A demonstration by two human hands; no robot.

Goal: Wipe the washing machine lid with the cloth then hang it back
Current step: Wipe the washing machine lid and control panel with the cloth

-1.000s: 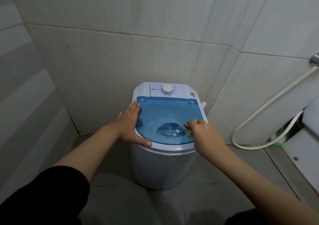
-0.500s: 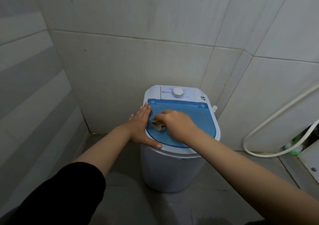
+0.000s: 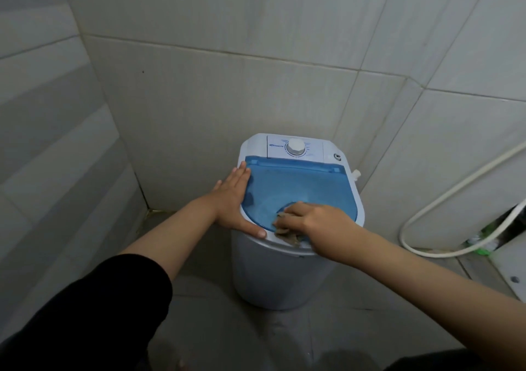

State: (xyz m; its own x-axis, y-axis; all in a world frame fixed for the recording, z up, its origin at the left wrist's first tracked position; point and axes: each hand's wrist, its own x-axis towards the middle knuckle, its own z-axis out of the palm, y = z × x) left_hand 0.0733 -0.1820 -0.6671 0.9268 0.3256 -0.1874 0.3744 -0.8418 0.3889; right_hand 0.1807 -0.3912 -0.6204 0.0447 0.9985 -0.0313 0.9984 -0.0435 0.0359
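A small white washing machine (image 3: 279, 274) stands in the tiled corner with a see-through blue lid (image 3: 301, 182) shut on top. My left hand (image 3: 234, 200) lies flat and open on the lid's left rim, thumb along the front edge. My right hand (image 3: 316, 221) presses a crumpled brownish cloth (image 3: 286, 234) onto the front edge of the lid, fingers closed over it. Most of the cloth is hidden under the hand.
A white control panel with a round dial (image 3: 295, 146) sits behind the lid. Tiled walls close in at the left and back. A white hose (image 3: 444, 200) loops along the right wall down to the floor, near something green (image 3: 484, 242).
My right hand has slid the cloth from the lid's left side to its front edge. The left hand stays on the left rim. The view has shifted slightly.
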